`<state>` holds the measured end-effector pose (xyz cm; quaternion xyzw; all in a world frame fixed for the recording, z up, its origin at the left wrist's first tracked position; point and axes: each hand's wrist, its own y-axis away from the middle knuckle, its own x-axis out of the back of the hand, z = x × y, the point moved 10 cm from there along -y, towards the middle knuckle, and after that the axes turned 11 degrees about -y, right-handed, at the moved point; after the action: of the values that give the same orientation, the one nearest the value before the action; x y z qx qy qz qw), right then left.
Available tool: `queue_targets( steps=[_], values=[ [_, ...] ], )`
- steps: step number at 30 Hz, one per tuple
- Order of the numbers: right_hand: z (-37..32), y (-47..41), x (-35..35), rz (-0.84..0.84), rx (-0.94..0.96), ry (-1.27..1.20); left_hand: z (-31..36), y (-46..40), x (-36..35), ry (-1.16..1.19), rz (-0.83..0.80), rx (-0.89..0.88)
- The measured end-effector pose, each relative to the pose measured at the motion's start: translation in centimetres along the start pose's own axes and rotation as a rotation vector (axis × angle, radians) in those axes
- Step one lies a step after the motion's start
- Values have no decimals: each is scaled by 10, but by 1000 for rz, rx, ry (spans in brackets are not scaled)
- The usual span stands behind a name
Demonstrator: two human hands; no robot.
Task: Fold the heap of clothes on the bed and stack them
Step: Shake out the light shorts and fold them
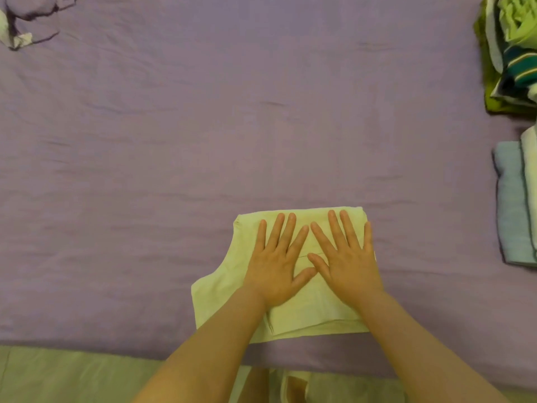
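A pale yellow garment (220, 298) lies folded on the purple bed sheet (203, 126), near the front edge. My left hand (276, 263) and my right hand (345, 260) press flat on top of it, side by side, fingers straight and spread, thumbs almost touching. A stack of folded clothes (514, 205), light blue and pale, sits at the right edge. Behind it at the far right lies a heap of green, white and teal striped clothes (511, 53).
Crumpled purple and pale fabric (26, 18) lies at the far left corner. The bed's front edge runs below the garment, with a pale green surface (58, 373) beneath it.
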<state>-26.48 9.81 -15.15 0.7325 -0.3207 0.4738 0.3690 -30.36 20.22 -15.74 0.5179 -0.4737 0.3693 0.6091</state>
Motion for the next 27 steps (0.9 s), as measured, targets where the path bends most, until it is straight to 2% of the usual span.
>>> queue_targets(
  steps=[6,11,13,15,17,22,27],
  values=[
    [6,-4,-11,3,-12,-14,-2,-6,-12,-30,-20,15],
    [5,3,9,3,-45,-91,-4,0,5,-28,-2,-5],
    [23,17,23,65,-249,-239,-25,9,17,-6,8,116],
    [47,39,20,56,-547,-462,-64,27,26,125,-12,398],
    [50,57,17,49,-699,-557,-89,47,24,336,-103,622],
    [34,69,24,45,-761,-694,-98,60,17,758,-196,878],
    [32,70,56,109,-693,-811,-90,48,39,859,-268,794]
  ],
)
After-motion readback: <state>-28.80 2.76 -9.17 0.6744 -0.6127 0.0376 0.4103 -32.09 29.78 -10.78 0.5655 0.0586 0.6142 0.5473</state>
